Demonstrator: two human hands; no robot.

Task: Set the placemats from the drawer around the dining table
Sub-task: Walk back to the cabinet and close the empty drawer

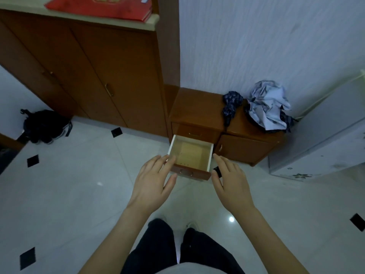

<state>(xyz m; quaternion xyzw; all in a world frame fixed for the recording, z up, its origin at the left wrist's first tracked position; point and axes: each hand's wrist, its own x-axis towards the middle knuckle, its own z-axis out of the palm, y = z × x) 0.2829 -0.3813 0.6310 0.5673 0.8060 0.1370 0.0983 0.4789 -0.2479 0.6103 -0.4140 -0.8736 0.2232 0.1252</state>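
Fingers straight and relaxed on both the left hand and right hand, holding nothing, either side of the pulled-out drawer (bare wood inside)

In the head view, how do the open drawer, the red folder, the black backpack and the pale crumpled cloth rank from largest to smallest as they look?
1. Red folder, though cut by the frame.
2. Drawer.
3. Backpack and cloth: too alike to rank.

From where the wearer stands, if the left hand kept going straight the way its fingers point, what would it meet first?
Probably the open drawer: the left hand points at its near left corner, fingertips about at the rim. Depth is unclear.
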